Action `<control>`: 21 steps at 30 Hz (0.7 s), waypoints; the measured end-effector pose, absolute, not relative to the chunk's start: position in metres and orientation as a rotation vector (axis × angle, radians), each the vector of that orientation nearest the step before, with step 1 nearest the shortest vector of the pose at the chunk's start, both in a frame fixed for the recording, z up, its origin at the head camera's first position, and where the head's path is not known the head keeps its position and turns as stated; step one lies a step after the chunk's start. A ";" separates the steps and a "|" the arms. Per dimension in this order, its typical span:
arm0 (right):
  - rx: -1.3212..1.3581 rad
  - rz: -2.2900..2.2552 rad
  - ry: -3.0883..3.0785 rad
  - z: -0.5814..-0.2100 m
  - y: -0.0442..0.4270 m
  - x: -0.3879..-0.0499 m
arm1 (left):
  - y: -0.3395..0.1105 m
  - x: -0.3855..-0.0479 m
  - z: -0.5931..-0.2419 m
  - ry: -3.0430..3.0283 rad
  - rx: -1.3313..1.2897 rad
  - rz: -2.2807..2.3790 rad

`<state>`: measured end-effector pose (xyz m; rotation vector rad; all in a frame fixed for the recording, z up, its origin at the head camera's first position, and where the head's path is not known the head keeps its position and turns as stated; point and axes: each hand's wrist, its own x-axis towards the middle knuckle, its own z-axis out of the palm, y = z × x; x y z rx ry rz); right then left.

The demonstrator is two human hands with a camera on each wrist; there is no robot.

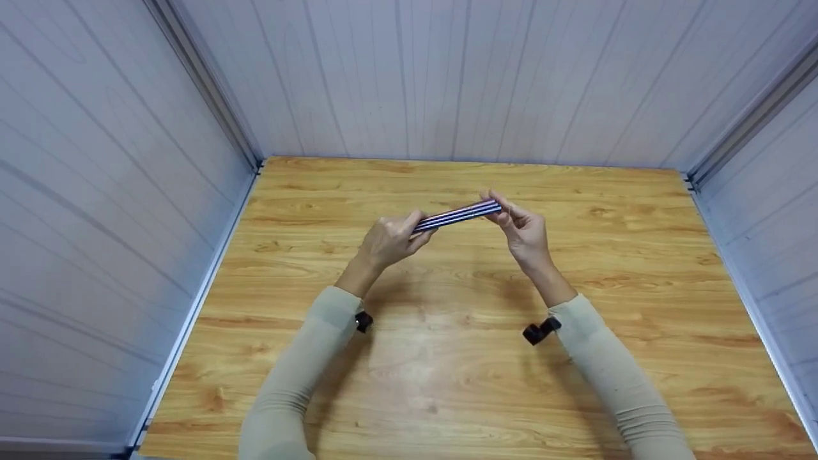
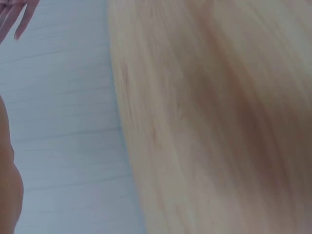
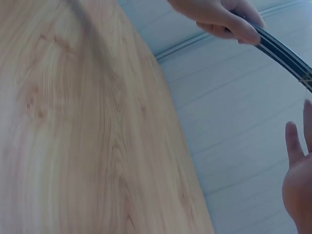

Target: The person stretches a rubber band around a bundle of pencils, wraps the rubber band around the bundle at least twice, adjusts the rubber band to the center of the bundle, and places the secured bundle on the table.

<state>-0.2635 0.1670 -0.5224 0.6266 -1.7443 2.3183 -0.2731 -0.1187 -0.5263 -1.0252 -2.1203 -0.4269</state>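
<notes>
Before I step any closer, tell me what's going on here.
A person's left hand grips one end of a bundle of slim, shiny rods, held above a wooden table. The right hand is at the other end, where a thin band seems to cross the rods; whether that hand grips them is unclear.

Room beneath bundle, walls around

Head view angled down, nearer tilted wrist views, tabletop shared

Striped rod bundle: one end hidden in left hand; other cut off, right-wrist view. Band, possibly elastic, blurred.
</notes>
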 end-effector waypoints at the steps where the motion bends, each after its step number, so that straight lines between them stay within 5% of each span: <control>1: 0.652 2.312 -1.755 -0.522 0.169 -0.264 | -0.121 -0.274 -0.524 -2.106 -1.051 -0.362; 21: 0.891 2.007 -2.209 -0.508 0.193 -0.268 | -0.122 -0.269 -0.500 -2.241 -1.186 -0.267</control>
